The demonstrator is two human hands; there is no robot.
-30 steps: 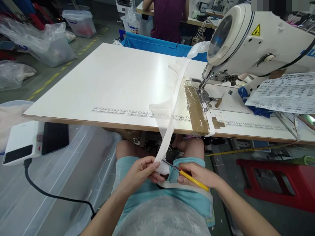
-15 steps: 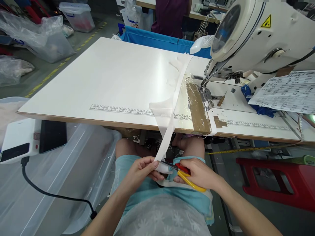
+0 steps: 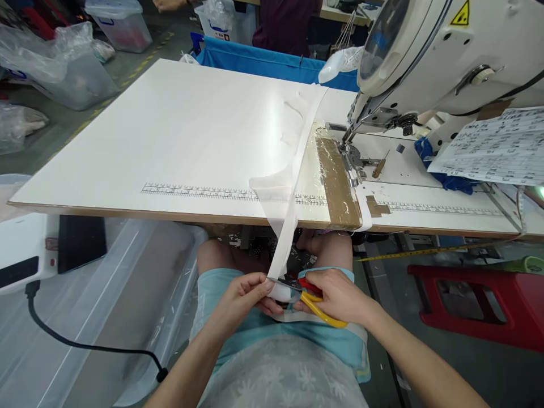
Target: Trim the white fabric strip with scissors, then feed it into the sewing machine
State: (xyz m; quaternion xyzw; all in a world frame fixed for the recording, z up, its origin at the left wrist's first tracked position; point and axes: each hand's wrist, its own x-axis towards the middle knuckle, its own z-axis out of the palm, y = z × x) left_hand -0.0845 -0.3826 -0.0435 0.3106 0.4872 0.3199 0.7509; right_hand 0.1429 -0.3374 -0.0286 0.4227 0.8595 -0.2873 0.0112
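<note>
Over my lap, my left hand (image 3: 254, 292) pinches a long white fabric strip (image 3: 283, 243) between thumb and fingers. The strip runs up over the table edge and across the tabletop, with a sheer white piece (image 3: 272, 195) beside it. My right hand (image 3: 335, 294) is closed round scissors (image 3: 314, 303) with one red and one yellow handle. Their blades lie at the strip right beside my left fingertips; whether they are parted is hard to make out. More white material hangs below the blades between my hands.
A sewing machine (image 3: 425, 62) stands on the right of the white table (image 3: 204, 136). Near its needle lies a small wooden-handled tool (image 3: 380, 165). Left of me is a clear plastic bin (image 3: 140, 294) with a power bank (image 3: 28, 249). A red stool (image 3: 484, 334) stands right. Another person's hand (image 3: 170, 4) shows at the top.
The scissors and my right hand have shifted slightly left, toward my left hand. The view has moved a little, and another person's hand has appeared at the top.
</note>
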